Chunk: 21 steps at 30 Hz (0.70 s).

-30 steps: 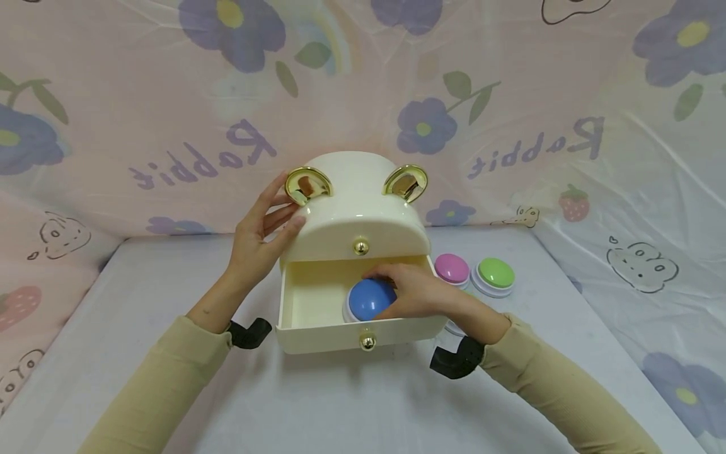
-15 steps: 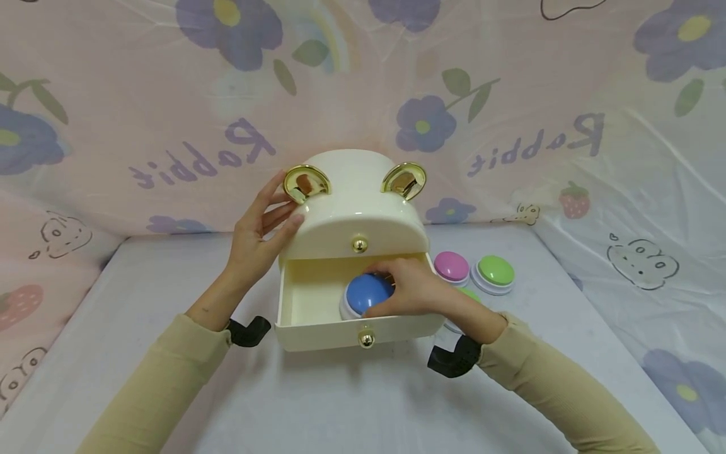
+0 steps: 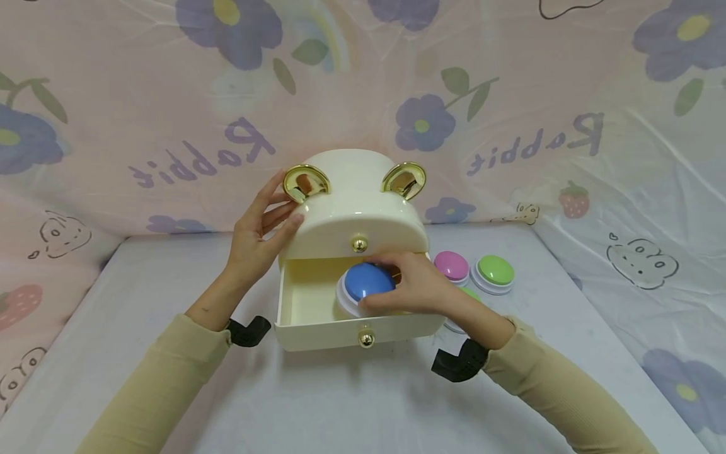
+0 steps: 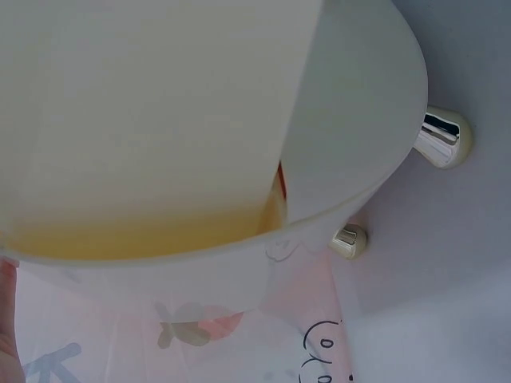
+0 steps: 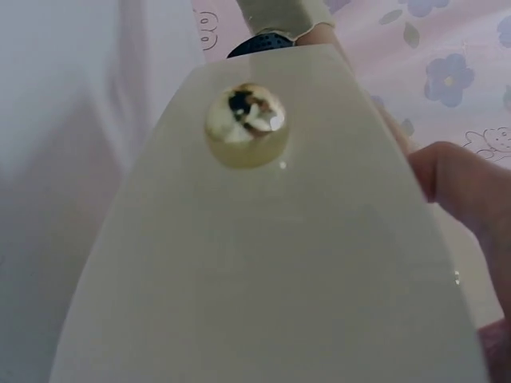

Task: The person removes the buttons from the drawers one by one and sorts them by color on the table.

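In the head view a cream box (image 3: 357,208) with gold ears has its lower drawer (image 3: 317,337) pulled out. My right hand (image 3: 411,284) grips a blue domed button with a white base (image 3: 368,280), tilted inside the drawer, fingers behind it and thumb in front. The left hand (image 3: 258,243) rests on the box's left side by the gold ear, its fingers spread. The right wrist view shows the drawer front (image 5: 263,255) hiding the button, with part of the right hand (image 5: 471,199) beyond. In the left wrist view the box's side (image 4: 351,120) fills much of the picture.
Right of the box on the white table (image 3: 340,403) stand a pink button (image 3: 452,266) and a green button (image 3: 496,271). Another green one (image 3: 469,293) is partly hidden by the right arm. A printed cloth (image 3: 340,113) hangs behind.
The right hand has raised the blue button slightly and tilted it, moving it a little left and away from the drawer front. My left hand stays on the box.
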{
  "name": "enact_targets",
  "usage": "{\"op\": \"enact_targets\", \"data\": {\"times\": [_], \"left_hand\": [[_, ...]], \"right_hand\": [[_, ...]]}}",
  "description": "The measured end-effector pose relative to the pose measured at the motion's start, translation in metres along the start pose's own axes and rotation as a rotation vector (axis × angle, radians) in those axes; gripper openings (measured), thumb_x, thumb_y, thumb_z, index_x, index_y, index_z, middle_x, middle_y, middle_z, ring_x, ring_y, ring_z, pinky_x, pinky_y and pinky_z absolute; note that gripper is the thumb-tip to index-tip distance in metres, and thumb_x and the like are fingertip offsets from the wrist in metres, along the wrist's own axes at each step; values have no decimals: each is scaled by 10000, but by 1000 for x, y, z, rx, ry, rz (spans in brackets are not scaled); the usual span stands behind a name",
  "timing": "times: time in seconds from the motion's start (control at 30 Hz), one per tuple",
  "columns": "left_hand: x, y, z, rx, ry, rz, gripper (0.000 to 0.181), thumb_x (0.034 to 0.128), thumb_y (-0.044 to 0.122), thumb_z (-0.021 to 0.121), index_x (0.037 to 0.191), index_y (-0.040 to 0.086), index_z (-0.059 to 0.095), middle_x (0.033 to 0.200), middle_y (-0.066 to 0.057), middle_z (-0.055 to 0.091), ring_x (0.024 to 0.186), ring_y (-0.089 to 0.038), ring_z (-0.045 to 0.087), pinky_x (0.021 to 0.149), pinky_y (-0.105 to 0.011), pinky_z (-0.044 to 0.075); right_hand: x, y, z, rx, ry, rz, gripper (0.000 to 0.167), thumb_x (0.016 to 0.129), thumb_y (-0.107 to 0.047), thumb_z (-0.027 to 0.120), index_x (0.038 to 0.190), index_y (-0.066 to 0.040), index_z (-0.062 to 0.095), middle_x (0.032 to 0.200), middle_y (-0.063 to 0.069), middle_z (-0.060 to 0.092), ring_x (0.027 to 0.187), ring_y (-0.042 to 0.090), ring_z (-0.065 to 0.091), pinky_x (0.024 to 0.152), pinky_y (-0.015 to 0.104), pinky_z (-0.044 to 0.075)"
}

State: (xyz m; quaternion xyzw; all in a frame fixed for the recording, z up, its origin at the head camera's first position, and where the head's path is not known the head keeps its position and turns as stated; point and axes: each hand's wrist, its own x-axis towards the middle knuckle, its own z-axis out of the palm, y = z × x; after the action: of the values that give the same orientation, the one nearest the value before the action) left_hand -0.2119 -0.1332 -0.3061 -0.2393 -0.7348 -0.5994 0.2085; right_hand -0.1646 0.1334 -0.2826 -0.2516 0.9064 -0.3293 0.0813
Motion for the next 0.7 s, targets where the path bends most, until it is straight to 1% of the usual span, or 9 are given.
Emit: {"op": "enact_targets", "data": {"times": [0.17,0.3,0.4,0.57,0.7], "left_hand": [[0,0,0,5,-4,7,688,893,-6,635,1486,222,371,1233,-106,535,1147,-119,609,987,-208,491],[-1,1,-1,-1,-2,-8,688,894,0,637,1482,247,379,1232,-78,537,1149,-123,607,983,-203,493],[0,1,-1,2,-4,-14,687,897,11,637,1482,261,379,1232,-73,538,1153,-125,606,980,-201,494],[0,1,-1,15,-12,-6,681,904,26,635,1489,245,364,1244,-124,528,1167,-151,605,987,-217,493],[0,1,-1,6,-12,-9,681,903,21,634,1487,247,368,1239,-112,531,1164,-140,605,977,-213,499]], "right_hand": [[-4,-3,-2,0,18,7,626,712,-383,802,1249,-117,623,1141,58,644,979,202,630,884,377,564],[-7,-6,-4,1,39,6,634,692,-392,817,1244,-143,626,1142,39,643,986,199,629,882,375,563],[-10,-7,-6,-6,61,0,650,674,-406,833,1241,-161,630,1143,26,644,993,197,625,878,398,564],[-13,-9,-8,-24,93,-4,675,650,-421,853,1241,-185,630,1158,6,643,1020,192,618,886,417,557],[-16,-10,-10,-32,101,-2,672,655,-421,848,1248,-200,620,1175,7,632,1045,201,605,892,421,553]]}}
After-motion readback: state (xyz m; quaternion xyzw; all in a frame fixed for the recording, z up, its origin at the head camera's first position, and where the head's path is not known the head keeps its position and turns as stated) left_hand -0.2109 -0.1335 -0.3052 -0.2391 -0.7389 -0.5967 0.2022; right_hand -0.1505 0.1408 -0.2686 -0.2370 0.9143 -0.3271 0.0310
